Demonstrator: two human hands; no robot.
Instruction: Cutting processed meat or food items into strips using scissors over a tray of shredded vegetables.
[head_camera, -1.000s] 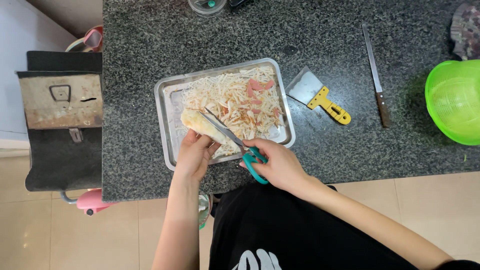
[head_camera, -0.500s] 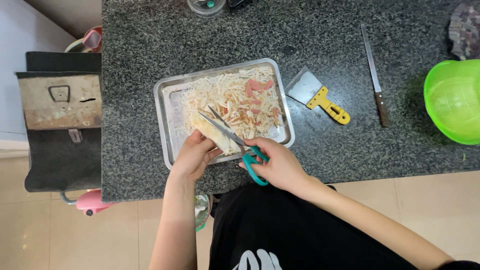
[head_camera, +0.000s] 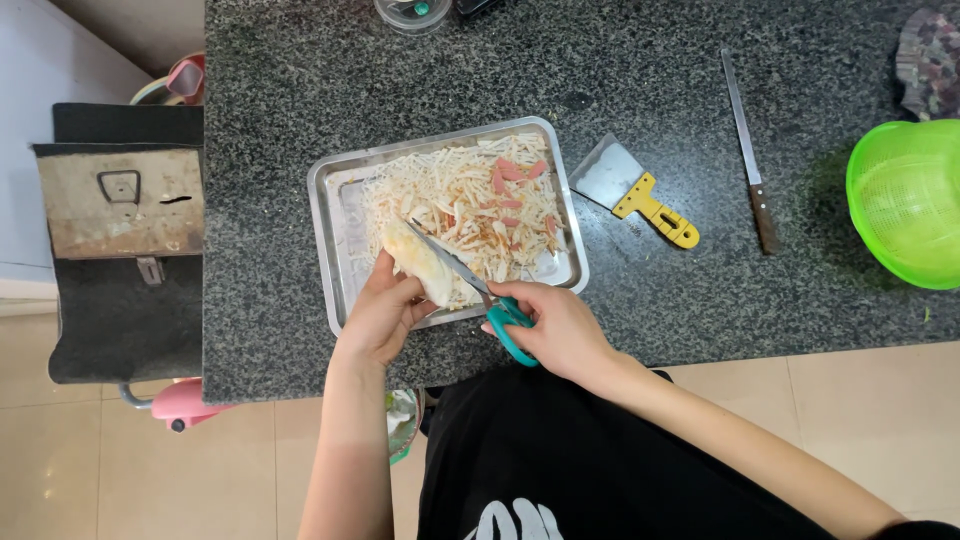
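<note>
Fingers of the left hand (head_camera: 382, 310) clamp a pale, soft rolled pancake (head_camera: 420, 262) over the shiny rectangular steel tray (head_camera: 330, 230) of shredded strips; the right hand (head_camera: 556, 328) grips teal-handled scissors (head_camera: 470, 282), blades parted beside the roll, on speckled granite counter (head_camera: 270, 90).

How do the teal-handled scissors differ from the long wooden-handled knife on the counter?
The teal-handled scissors are in the right hand, over the metal tray; the long wooden-handled knife lies untouched on the granite counter. The scissors have two blades, the knife one. Both blades are metal.
</note>
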